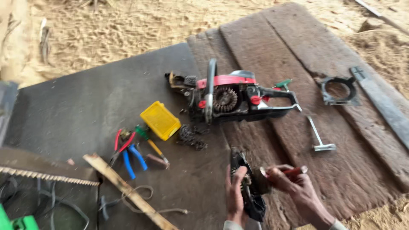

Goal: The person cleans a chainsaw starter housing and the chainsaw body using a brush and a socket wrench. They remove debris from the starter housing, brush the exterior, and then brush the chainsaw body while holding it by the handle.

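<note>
Both hands (268, 187) hold black cover (249, 191) near chainsaw (230, 96)

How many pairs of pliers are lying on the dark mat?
2: red-handled pliers left of the yellow box, and blue-handled pliers just below them. More could be hidden by blur.

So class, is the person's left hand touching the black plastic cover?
Touching: the head view shows the left hand wrapped around the black plastic cover.
</note>
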